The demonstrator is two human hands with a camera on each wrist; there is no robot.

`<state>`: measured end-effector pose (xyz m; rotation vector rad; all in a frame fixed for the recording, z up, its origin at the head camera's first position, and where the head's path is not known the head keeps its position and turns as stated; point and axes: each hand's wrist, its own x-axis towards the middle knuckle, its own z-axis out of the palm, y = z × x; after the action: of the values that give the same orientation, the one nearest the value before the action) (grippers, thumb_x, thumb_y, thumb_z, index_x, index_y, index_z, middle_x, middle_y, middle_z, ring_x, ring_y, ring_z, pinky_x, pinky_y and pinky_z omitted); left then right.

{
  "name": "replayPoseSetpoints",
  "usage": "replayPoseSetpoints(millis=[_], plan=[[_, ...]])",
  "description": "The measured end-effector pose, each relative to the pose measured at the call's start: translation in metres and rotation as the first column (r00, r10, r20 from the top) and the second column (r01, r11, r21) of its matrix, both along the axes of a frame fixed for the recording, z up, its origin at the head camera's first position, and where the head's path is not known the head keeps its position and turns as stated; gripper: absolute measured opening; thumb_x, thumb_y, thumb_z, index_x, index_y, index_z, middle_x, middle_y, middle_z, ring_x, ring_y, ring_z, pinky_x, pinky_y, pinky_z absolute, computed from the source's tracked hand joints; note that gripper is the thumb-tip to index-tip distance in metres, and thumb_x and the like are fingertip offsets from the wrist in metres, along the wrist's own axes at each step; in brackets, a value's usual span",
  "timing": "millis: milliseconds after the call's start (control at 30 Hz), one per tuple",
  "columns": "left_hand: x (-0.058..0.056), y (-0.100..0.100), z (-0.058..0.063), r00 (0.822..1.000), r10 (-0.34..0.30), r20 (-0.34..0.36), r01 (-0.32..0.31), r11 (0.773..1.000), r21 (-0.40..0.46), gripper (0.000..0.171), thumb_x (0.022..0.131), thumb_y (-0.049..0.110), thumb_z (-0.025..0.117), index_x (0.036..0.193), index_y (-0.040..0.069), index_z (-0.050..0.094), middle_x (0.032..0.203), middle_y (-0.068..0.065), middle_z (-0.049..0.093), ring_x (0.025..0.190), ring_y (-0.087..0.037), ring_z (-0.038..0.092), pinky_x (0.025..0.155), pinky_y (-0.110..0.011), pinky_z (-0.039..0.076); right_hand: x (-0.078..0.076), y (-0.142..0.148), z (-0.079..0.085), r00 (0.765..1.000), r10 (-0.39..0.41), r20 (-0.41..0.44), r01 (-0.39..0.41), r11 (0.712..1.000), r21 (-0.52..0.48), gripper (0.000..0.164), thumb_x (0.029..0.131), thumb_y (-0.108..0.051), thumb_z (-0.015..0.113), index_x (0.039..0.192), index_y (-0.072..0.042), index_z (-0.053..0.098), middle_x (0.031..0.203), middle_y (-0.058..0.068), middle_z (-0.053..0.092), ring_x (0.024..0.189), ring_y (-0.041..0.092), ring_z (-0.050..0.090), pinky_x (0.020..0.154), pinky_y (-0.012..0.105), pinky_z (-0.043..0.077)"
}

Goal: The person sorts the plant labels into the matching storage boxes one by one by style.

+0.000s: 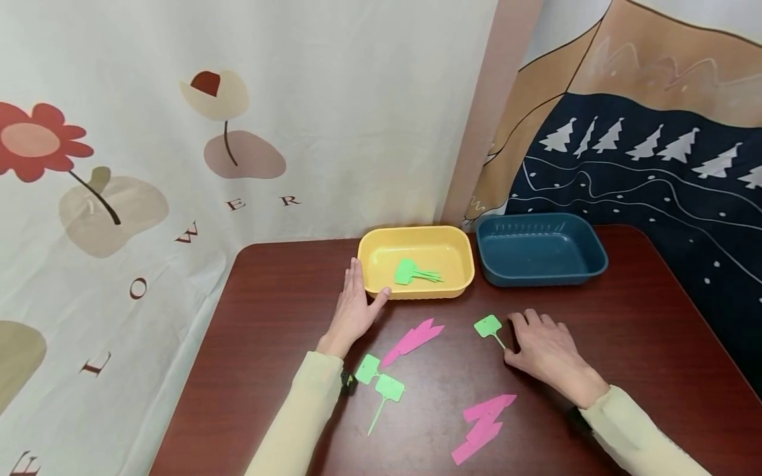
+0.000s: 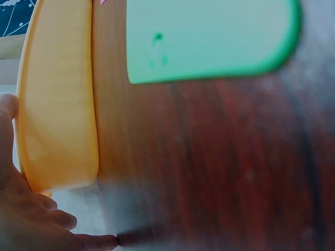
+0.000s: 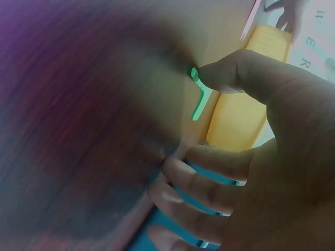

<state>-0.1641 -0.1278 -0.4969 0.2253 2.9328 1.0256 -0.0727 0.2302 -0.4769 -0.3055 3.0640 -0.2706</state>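
My left hand (image 1: 352, 311) rests at the near left corner of the yellow bin (image 1: 417, 295), with straight fingers along its side and the thumb at the front rim. In the bin lies a small stack of green plant labels (image 1: 407, 272). On the table, my right hand (image 1: 549, 347) is spread loosely beside a single green plant label (image 1: 488, 325). In the right wrist view the thumb (image 3: 225, 73) touches or nearly touches the label's stem tip, and the other fingers stand apart from it. Two more green labels (image 1: 389, 387) lie by the left wrist.
To the right of the yellow bin stands a dark blue bin (image 1: 542, 280) with nothing visible inside. Pink pointed plant labels lie in two groups on the brown table, one at the middle (image 1: 412, 341) and one nearer the front (image 1: 485, 426). A printed curtain (image 1: 333, 119) hangs behind.
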Motion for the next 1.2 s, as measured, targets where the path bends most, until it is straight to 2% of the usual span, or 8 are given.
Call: replayPoseSetpoints(millis=[133,233,300,400,667,933,1067,1200], plan=[[0.000,0.000,0.000,1.000,-0.001,-0.005,0.001,1.000,0.001,0.102,0.102,0.060,0.053,0.165,0.000,0.000,0.173,-0.017,0.001,0.158,-0.041,0.006,0.116,-0.069,0.024,-0.004,0.000,0.001,1.000,-0.018,0.018,0.018,0.999,0.036,0.071,0.079,-0.048,0.083,0.124,0.005,0.064,0.107,0.021,0.062,0.098,0.041,0.058,0.080,0.063,0.047],[0.000,0.001,0.000,1.000,0.004,-0.004,-0.004,1.000,0.002,0.101,0.102,0.059,0.054,0.165,0.000,0.001,0.173,-0.017,0.001,0.158,-0.041,0.006,0.116,-0.068,0.024,-0.009,-0.007,-0.001,1.000,-0.013,0.001,0.013,0.998,0.055,0.078,0.079,-0.063,0.080,0.118,0.004,0.068,0.100,0.018,0.061,0.095,0.038,0.057,0.079,0.061,0.047],[0.001,0.001,0.000,1.000,0.005,0.001,-0.005,1.000,0.000,0.101,0.102,0.059,0.053,0.165,0.001,0.000,0.173,-0.016,0.001,0.158,-0.040,0.006,0.117,-0.067,0.024,-0.012,-0.013,-0.003,1.000,-0.003,-0.016,0.004,0.998,0.061,0.077,0.078,-0.066,0.079,0.111,0.003,0.070,0.095,0.016,0.059,0.091,0.036,0.056,0.077,0.060,0.047],[0.001,0.001,-0.002,1.000,0.003,0.005,-0.003,1.000,-0.010,0.101,0.102,0.059,0.052,0.165,0.002,-0.002,0.173,-0.016,0.000,0.158,-0.040,0.006,0.117,-0.066,0.024,-0.017,-0.021,-0.005,1.000,0.007,-0.030,-0.005,0.998,0.056,0.070,0.078,-0.062,0.082,0.104,0.002,0.072,0.091,0.014,0.057,0.087,0.034,0.054,0.074,0.057,0.048],[0.002,0.001,-0.001,1.000,0.004,-0.013,-0.004,1.000,0.001,0.101,0.102,0.057,0.055,0.165,0.001,0.000,0.173,-0.016,0.001,0.158,-0.040,0.007,0.117,-0.067,0.025,-0.026,-0.026,-0.005,0.997,0.072,-0.008,-0.072,0.996,-0.046,0.054,0.078,-0.038,0.091,0.107,0.003,0.071,0.093,0.013,0.059,0.081,0.027,0.055,0.070,0.049,0.052],[0.001,0.000,-0.001,1.000,0.004,-0.010,-0.004,1.000,0.006,0.100,0.102,0.057,0.055,0.166,0.002,0.001,0.174,-0.015,0.001,0.158,-0.039,0.006,0.118,-0.066,0.024,-0.041,-0.020,-0.001,0.981,0.082,0.178,-0.044,0.977,-0.208,0.047,0.079,-0.029,0.091,0.106,0.002,0.067,0.094,0.009,0.058,0.083,0.024,0.052,0.071,0.042,0.048],[0.002,0.000,0.000,1.000,0.006,-0.016,-0.006,1.000,0.007,0.100,0.102,0.057,0.055,0.166,0.002,0.001,0.174,-0.015,0.001,0.158,-0.040,0.007,0.117,-0.067,0.024,-0.047,-0.018,0.001,0.964,0.090,0.252,-0.028,0.971,-0.237,0.046,0.078,-0.031,0.091,0.101,-0.001,0.065,0.093,0.008,0.056,0.084,0.024,0.050,0.074,0.041,0.045],[0.002,0.000,0.001,1.000,0.008,-0.019,-0.008,1.000,0.012,0.099,0.102,0.056,0.055,0.165,0.000,0.002,0.174,-0.013,-0.001,0.158,-0.040,0.008,0.117,-0.067,0.024,-0.048,-0.017,0.001,0.960,0.093,0.263,-0.029,0.971,-0.236,0.044,0.078,-0.032,0.091,0.097,-0.003,0.064,0.092,0.008,0.055,0.084,0.024,0.050,0.075,0.042,0.045]])
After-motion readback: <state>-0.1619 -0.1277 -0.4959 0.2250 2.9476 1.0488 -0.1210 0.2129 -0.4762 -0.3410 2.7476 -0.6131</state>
